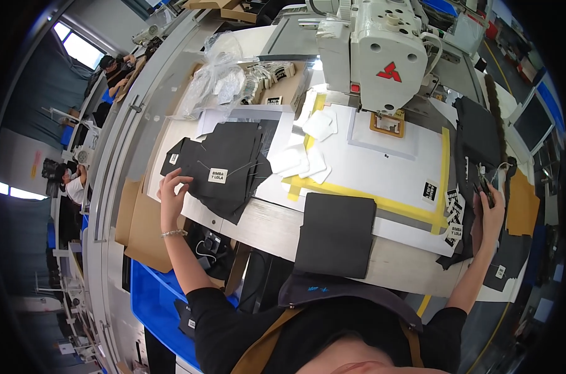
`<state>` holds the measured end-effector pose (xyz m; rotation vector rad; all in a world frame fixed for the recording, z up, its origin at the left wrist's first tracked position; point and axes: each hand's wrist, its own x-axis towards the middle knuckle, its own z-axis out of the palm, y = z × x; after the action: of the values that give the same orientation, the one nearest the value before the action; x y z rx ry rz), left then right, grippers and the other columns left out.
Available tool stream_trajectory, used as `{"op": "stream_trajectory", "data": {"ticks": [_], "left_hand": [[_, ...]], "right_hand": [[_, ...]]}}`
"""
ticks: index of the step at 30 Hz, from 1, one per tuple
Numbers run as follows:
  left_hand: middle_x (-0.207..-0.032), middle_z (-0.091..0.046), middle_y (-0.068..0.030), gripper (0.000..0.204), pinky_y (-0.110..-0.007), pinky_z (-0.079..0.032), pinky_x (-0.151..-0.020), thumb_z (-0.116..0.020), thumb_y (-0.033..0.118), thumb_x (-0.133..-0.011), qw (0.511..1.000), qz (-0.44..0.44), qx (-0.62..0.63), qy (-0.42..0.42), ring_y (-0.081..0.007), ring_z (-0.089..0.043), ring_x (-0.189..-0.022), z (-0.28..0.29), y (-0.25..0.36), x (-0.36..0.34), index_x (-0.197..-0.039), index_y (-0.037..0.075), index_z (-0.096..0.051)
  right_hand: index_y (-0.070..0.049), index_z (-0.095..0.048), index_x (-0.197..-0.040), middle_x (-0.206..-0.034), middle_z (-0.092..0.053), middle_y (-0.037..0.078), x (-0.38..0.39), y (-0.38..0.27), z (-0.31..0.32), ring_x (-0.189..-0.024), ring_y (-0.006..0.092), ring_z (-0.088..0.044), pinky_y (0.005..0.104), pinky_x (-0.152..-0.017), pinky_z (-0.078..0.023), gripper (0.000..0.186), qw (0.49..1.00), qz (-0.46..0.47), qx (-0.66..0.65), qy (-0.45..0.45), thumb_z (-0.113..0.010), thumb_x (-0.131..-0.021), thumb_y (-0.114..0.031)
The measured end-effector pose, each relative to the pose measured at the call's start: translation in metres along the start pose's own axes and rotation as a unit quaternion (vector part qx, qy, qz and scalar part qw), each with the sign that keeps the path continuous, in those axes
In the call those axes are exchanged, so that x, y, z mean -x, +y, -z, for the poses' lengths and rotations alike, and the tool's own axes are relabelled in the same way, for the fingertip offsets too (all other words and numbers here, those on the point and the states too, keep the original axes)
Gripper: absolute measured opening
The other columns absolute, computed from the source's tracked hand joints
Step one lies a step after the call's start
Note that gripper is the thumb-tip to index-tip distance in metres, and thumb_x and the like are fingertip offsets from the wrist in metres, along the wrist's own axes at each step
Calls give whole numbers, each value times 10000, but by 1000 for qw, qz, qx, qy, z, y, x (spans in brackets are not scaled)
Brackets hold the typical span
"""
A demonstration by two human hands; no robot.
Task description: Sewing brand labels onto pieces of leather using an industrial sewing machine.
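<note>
At the left, my left hand (172, 187) is open, its fingers apart at the edge of a pile of black fabric pieces (233, 146). The top piece bears a cream label (218, 176) with loose thread ends trailing from it. Over at the right edge of the work surface, my right hand (493, 209) is closed on small dark thread snips (480, 187), their points upward. Several small black and cream labels (455, 215) lie scattered just left of that hand. A squared stack of black fabric (336, 234) sits at the table's front edge, before my apron.
A white sewing machine head (382, 56) stands over a metal clamp frame (387, 124). Yellow tape (364, 195) borders the white sheet; white pads (301, 161) lie on it. A cardboard box (289, 90) holds bundled labels beside clear plastic bags (217, 81). A blue bin (158, 305) sits lower left.
</note>
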<state>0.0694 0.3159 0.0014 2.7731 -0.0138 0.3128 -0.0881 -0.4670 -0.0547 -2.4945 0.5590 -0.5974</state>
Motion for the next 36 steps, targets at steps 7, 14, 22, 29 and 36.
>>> {"op": "stream_trajectory", "data": {"ticks": [7,14,22,29,36], "left_hand": [[-1145,-641,1,267,-372,-322,-970,-684,17,-797,990,-113,-17,79,-200,-564,-1099,-20,68,-13,-1035,139,-684],[-914,-652,-80,216,-339,-475,-740,-690,47,-816,951,-218,192,-102,-245,-625,-814,-93,164,-40,-1032,66,-692],[-873,-656,-50,347,-286,-460,-717,-809,168,-697,926,-107,209,-296,-147,-597,-747,-115,182,-78,-994,45,-682],[-747,-587,-30,244,-285,-467,-666,-793,112,-725,958,-174,139,-183,-124,-524,-702,-103,198,-64,-919,4,-693],[-769,-655,-51,140,-274,-464,-604,-746,78,-781,918,-172,308,-179,-121,-541,-641,-82,246,-55,-909,26,-718]], "right_hand": [[-39,-642,-1189,-1103,-613,121,4,-3,1,-1039,285,-599,340,-899,-458,293,999,20,36,-18,-621,-926,-166],[-24,-666,-1135,-1092,-590,116,6,1,-2,-1024,275,-580,341,-885,-447,258,999,23,35,3,-629,-913,-152],[-35,-677,-1130,-1132,-580,118,5,-1,-3,-1089,289,-548,359,-959,-415,261,995,64,64,40,-641,-909,-170],[-40,-680,-1126,-1164,-580,103,5,-17,11,-1106,265,-551,347,-955,-419,252,988,95,95,73,-647,-919,-181],[-17,-696,-1038,-990,-605,71,19,-161,-28,-746,128,-561,238,-675,-452,206,980,104,-168,-35,-676,-835,3]]}}
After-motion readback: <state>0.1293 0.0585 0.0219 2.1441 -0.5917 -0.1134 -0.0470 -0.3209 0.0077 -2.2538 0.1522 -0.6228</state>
